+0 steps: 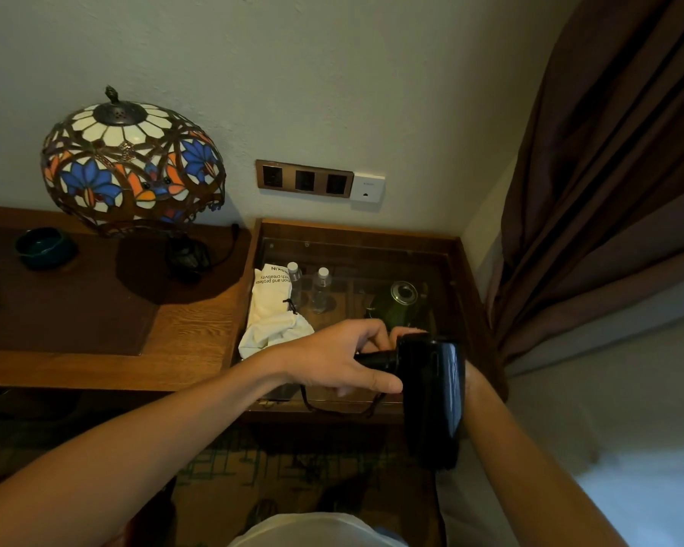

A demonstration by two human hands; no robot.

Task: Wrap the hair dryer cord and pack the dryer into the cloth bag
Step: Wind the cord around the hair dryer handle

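Head view: one black hair dryer [431, 396] is held above the counter's [198, 341] front edge, its cord [340, 410] looping below. Its handle is gripped by the left hand [332, 359]; the right hand is hidden, grip untellable. Wrapping seems underway; the slack must be wound next. One cloth bag [271, 313] lies near the left edge beside two bottles [309, 288].

just the one head cam, looking down and forward from close above the glass-topped side table [464, 270]; wall behind it
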